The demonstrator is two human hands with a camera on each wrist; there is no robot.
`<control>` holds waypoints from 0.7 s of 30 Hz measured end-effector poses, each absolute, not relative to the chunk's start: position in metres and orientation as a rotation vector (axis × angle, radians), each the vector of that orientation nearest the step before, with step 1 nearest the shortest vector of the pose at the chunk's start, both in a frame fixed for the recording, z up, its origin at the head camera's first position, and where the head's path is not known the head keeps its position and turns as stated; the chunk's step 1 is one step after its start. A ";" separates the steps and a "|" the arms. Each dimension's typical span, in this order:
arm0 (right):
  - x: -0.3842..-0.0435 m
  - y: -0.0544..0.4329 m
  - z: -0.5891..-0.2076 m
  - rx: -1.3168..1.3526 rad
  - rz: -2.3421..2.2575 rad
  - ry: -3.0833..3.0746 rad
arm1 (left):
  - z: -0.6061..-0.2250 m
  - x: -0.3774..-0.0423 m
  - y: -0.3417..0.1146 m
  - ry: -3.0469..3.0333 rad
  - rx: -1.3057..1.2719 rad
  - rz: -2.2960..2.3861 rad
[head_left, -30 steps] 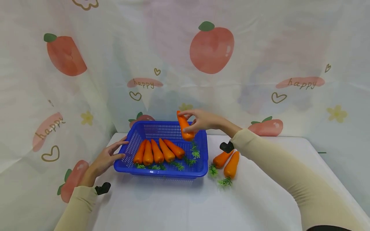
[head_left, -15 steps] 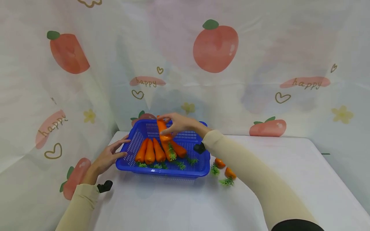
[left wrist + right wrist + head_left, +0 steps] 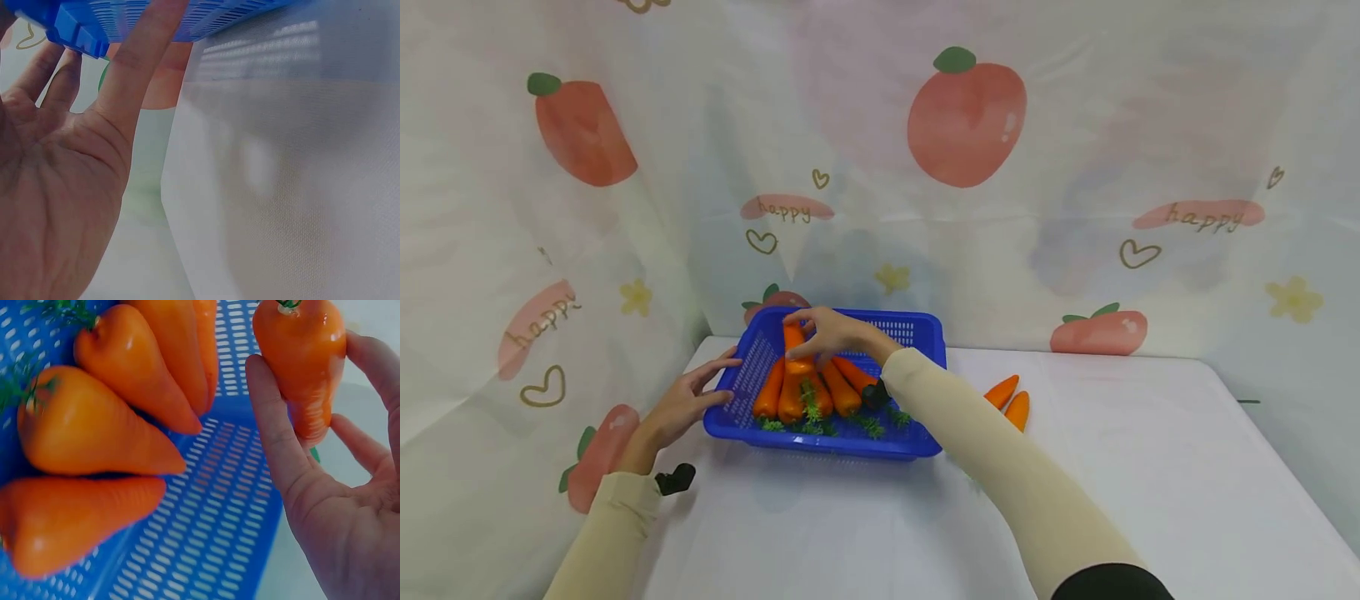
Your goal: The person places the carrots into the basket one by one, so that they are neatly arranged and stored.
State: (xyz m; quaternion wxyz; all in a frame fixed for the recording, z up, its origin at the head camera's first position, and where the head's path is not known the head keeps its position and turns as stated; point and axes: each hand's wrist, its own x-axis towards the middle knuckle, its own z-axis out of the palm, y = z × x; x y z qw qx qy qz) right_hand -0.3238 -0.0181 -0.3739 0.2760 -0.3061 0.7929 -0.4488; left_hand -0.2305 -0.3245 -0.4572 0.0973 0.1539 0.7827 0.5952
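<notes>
Holding a glossy, tapered orange carrot (image 3: 303, 359) over a blue, rectangular, slatted plastic basket (image 3: 827, 443)

The right hand (image 3: 831, 332) pinches it, tip toward twelve o'clock, above the basket's eleven-o'clock part and a row of similar orange carrots (image 3: 844, 398). The left hand (image 3: 677, 408), fingers spread wide, touches the rim at nine o'clock. Two loose orange carrots (image 3: 1018, 410), partly hidden by a beige sleeve (image 3: 1000, 462), lie at three o'clock on the white-covered table (image 3: 1150, 458).

Head view: basket (image 3: 823, 444), seven o'clock, smooth glossy plastic; carrots (image 3: 94, 422) inside, smooth, glossy, plastic-looking; table covering (image 3: 865, 533), six o'clock, finely textured; backdrop (image 3: 850, 100), twelve o'clock, matt cloth.
</notes>
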 end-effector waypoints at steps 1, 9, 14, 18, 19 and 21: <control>-0.325 -0.021 -0.376 -0.805 -1.210 2.122 | -0.457 -0.231 -0.324 2.321 0.458 1.756; -0.326 -0.041 -0.393 -0.699 -1.248 2.106 | -0.457 -0.233 -0.324 2.320 0.452 1.768; -0.325 -0.054 -0.406 -0.638 -1.286 2.067 | -0.457 -0.233 -0.324 2.319 0.443 1.769; -0.324 -0.061 -0.414 -0.567 -1.302 2.076 | -0.458 -0.233 -0.323 2.323 0.437 1.767; -0.323 -0.062 -0.415 -0.549 -1.308 2.078 | -0.458 -0.233 -0.323 2.321 0.444 1.768; -0.322 -0.063 -0.417 -0.528 -1.304 2.092 | -0.458 -0.233 -0.323 2.319 0.441 1.777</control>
